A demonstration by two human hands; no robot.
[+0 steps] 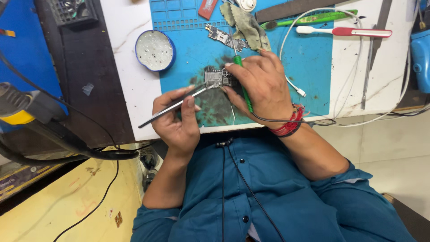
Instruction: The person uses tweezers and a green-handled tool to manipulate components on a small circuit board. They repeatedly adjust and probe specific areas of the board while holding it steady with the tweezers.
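My left hand (177,118) grips metal tweezers (172,107), their tips touching a small circuit board (217,77) that lies on a blue work mat (304,67). My right hand (264,85) holds a thin green-handled soldering iron (244,92), its tip pointing up past the board, and its fingers rest at the board's right edge. A black cord runs from the iron past my red wrist threads. The mat under the board is stained dark.
A round blue tin of flux (155,50) sits left of the board. A second circuit board (221,36) and a grey-green cloth (245,24) lie behind. Two toothbrushes, green (313,19) and red-white (349,32), a white cable (358,58), and a hot-air handle (27,107) at left.
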